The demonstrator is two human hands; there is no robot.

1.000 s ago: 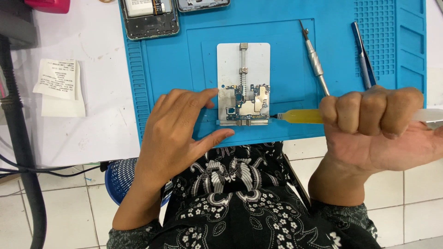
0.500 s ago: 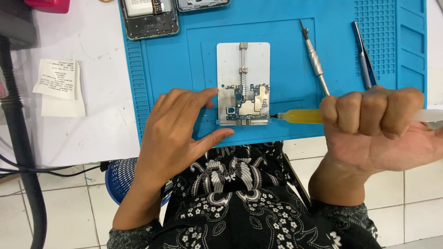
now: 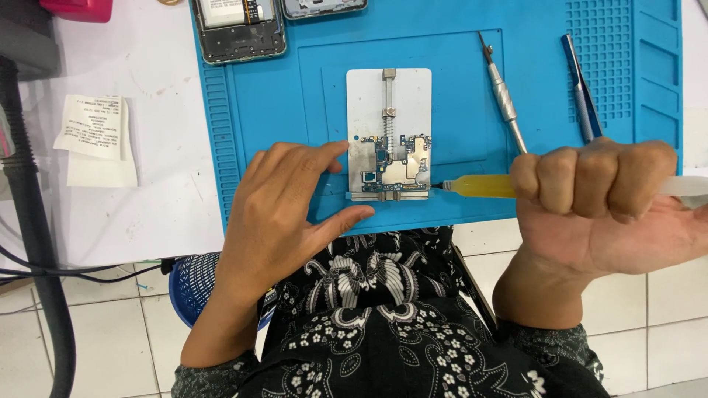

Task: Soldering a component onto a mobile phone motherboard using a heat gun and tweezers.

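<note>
Blue mat (image 3: 295,96) on white bench, tiled floor; R hand (image 3: 597,199) fisted on syringe (image 3: 479,186), L hand (image 3: 284,214) open.

One blue mat (image 3: 310,81). One metal holder (image 3: 389,96) with one circuit board (image 3: 394,168). One syringe (image 3: 483,186). One screwdriver (image 3: 504,97). One pair of tweezers (image 3: 581,96). Two opened phones (image 3: 240,26) (image 3: 321,7). One receipt (image 3: 94,129). Two hands (image 3: 284,210) (image 3: 601,203).
</note>
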